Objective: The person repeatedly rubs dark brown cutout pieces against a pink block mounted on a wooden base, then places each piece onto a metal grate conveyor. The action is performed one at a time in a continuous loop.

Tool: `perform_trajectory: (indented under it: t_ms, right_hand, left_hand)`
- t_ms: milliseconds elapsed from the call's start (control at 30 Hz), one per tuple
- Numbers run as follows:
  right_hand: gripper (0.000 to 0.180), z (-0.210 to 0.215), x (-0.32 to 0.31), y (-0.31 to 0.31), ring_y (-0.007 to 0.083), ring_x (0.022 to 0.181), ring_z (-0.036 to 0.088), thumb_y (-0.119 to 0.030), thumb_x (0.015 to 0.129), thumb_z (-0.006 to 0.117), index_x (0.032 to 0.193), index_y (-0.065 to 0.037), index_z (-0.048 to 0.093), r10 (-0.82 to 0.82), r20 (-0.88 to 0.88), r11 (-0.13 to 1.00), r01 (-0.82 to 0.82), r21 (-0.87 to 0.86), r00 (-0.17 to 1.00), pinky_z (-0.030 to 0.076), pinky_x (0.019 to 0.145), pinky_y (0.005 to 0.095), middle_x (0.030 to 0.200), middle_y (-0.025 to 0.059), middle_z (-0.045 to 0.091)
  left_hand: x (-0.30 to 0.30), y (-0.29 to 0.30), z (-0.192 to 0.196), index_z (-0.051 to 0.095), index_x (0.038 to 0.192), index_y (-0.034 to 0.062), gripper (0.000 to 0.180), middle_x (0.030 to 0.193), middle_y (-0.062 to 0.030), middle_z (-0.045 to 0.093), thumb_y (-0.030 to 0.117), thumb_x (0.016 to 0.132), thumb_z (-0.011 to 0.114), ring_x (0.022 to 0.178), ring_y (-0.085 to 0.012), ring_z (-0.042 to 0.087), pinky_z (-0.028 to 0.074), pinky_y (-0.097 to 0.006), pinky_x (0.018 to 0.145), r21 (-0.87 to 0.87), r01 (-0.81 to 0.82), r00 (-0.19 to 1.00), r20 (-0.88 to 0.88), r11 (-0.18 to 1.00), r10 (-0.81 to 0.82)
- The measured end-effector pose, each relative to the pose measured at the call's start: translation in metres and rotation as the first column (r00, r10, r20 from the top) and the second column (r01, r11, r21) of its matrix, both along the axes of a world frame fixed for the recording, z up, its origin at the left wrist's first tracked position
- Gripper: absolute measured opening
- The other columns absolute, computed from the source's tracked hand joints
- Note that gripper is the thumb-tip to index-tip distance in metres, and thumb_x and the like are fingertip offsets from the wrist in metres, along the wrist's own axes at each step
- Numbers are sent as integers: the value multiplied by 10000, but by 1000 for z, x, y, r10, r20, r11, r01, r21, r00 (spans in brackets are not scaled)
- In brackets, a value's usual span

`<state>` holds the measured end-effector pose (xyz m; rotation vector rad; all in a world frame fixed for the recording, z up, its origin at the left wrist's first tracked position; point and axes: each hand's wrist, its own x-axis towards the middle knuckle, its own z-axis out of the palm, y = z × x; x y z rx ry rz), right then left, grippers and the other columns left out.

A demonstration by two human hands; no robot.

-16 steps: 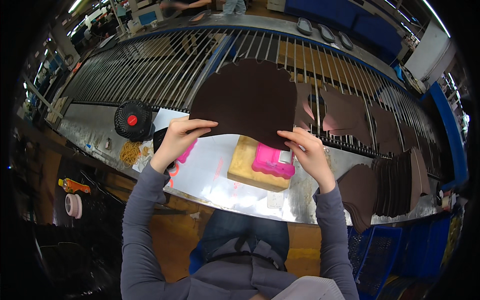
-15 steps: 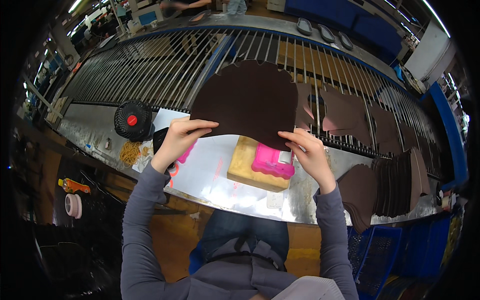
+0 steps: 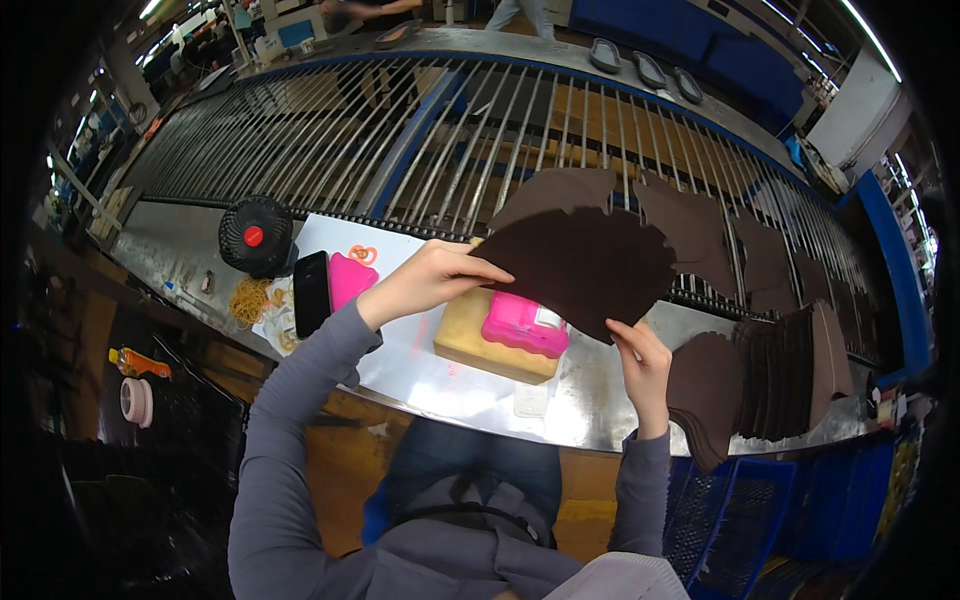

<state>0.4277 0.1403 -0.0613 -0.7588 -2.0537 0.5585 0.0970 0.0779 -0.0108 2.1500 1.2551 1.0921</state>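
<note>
- Left hand point(image 3: 430, 280) pinches the brown piece point(image 3: 585, 268) at its left edge, above the pink block point(image 3: 524, 324).
- Right hand point(image 3: 640, 362) grips the lower edge.
- Looks light, floppy; edges are best for holding.
</note>
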Motion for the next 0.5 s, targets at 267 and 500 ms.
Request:
perform_trajectory:
  t_ms: [267, 500]
  right_hand:
    - [242, -13, 50, -21, 155, 592, 496, 113, 806, 637, 989, -20, 724, -203, -52, 979, 202, -25, 978, 384, 535, 274, 687, 82, 511]
    - [344, 52, 117, -50, 199, 653, 564, 196, 702, 575, 947, 0, 718, -421, 117, 904, 405, 138, 900, 432, 575, 276, 803, 113, 573]
  left_hand:
    - [48, 28, 7, 716, 1111, 88, 359, 1038, -131, 714, -34, 797, 594, 911, -306, 685, 539, -346, 819, -66, 198, 971, -120, 978, -205]
    - [102, 59, 23, 684, 1175, 64, 354, 1064, -137, 708, -23, 847, 584, 920, -277, 683, 527, -344, 826, -194, 388, 904, -107, 901, -413]
